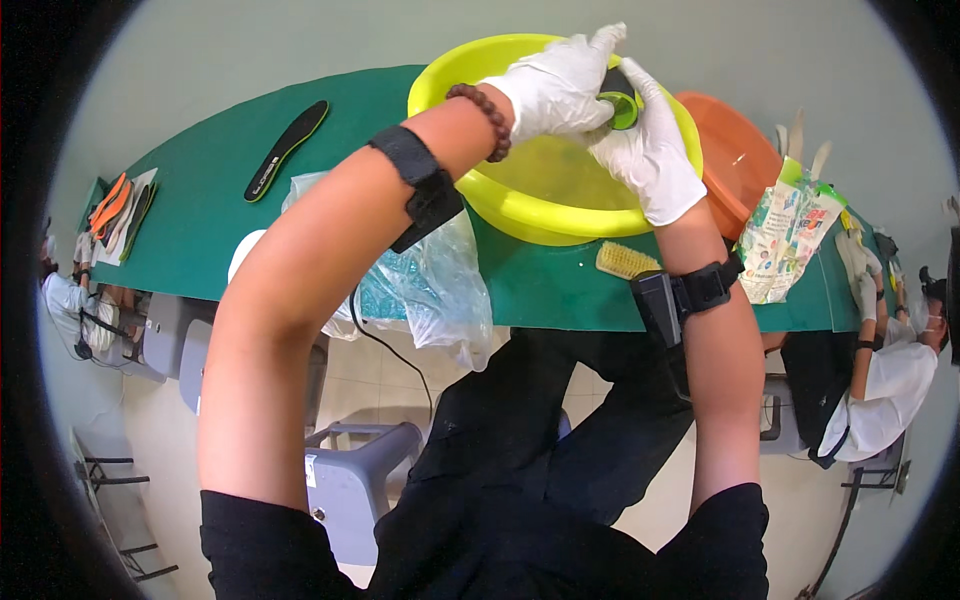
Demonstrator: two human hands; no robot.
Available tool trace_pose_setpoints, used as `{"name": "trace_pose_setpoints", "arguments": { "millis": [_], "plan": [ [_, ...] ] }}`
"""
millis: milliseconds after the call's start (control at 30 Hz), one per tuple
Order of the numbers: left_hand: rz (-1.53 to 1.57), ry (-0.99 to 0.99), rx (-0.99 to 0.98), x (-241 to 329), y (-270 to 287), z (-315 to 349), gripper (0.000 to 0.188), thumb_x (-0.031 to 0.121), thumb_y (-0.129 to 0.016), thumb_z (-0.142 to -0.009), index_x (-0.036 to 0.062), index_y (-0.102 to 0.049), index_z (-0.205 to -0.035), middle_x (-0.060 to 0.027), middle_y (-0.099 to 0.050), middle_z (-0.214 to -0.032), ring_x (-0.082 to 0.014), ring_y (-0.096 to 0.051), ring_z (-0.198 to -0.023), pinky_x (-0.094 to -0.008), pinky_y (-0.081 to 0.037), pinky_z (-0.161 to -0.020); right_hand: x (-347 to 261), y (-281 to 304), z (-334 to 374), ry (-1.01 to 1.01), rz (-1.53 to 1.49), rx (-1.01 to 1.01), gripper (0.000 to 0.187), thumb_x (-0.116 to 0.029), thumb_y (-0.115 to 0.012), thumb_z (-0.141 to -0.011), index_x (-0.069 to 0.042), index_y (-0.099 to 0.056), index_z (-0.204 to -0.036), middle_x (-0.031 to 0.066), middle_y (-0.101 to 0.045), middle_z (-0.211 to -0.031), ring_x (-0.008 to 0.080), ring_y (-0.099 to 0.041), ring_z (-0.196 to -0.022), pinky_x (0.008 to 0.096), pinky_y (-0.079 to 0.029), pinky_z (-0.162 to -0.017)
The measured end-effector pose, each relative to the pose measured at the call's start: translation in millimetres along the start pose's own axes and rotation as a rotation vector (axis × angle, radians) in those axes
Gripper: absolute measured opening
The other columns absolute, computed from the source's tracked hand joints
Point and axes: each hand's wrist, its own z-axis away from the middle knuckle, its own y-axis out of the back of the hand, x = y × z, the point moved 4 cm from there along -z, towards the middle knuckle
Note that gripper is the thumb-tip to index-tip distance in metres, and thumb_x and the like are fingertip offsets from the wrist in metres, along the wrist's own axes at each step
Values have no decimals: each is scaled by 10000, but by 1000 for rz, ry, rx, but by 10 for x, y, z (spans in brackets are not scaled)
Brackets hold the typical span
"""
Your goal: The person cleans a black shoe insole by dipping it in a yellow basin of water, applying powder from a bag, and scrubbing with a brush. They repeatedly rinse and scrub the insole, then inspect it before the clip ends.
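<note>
Above the yellow basin (545, 225), my two white-gloved hands are together on a black-and-green insole (622, 108), which looks bent over on itself. My left hand (560, 88) closes on it from the left, partly hiding it. Fingers of my right hand (650, 155) wrap its right side and underside. Water appears to lie in the basin below. Another black insole (287, 150) with a green edge lies flat on the table to the left. A scrubbing brush (627, 261) with pale bristles rests just in front of the basin.
An orange basin (735, 150) stands behind the yellow one. At right is a printed bag (790, 235) with white gloves showing at its top. Clear plastic bags (440, 280) hang over the green table's (370, 95) front edge. Co-workers sit at both sides; a grey stool (350, 490) stands below.
</note>
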Motion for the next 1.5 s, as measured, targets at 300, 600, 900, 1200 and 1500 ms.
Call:
{"name": "trace_pose_setpoints", "arguments": {
  "millis": [300, 600, 900, 1200, 1500],
  "plan": [
    [184, 338, -317, -341, 344, 503, 535, 227, -706, -859, -7, -498, -1293, -105, -627, -1025, -183, -592, -994, -282, -478, -875, -456, 164, 237, 180, 1081, 185, 304, -96, -687, -852, -35, -585, -1131, 89, -599, -1084, 188, -607, -969, 393, -588, -753],
    [461, 364, 190, -56, 841, 958, 338, 323, -521, -987, 57, -593, -1184, -7, -554, -918, -90, -492, -798, -240, -434, -730, -1005, -406, 672, 654, 1231, 11, 258, -100, -682, -836, 12, -620, -1060, 85, -664, -964, 152, -649, -834, 306, -571, -680],
    [587, 566, 343, 415, 980, 1947, 310, 258, -481, -983, 29, -624, -1138, 7, -535, -879, -57, -442, -681, -209, -361, -630, -1933, -170, 1753, 685, 898, 408, 151, -71, -634, -867, 8, -602, -991, 103, -649, -959, 206, -663, -896, 306, -586, -770],
    [612, 1041, 662, 388, 870, 2906, 292, 306, -604, -917, 86, -611, -1109, 37, -498, -781, -49, -445, -638, -178, -345, -552, -2492, -5, 2579, 756, 741, 436, 165, -65, -632, -864, -10, -633, -1021, 121, -671, -943, 251, -669, -896, 359, -564, -840],
    [842, 920, 702, 447, 786, 3577, 327, 330, -530, -970, 33, -544, -1104, -21, -491, -730, -76, -379, -536, -216, -327, -485, -4743, 1031, 4464, 928, 1756, 1032, 262, -81, -635, -861, -1, -621, -1110, 134, -677, -1035, 257, -665, -916, 349, -551, -821]
  ]
}}
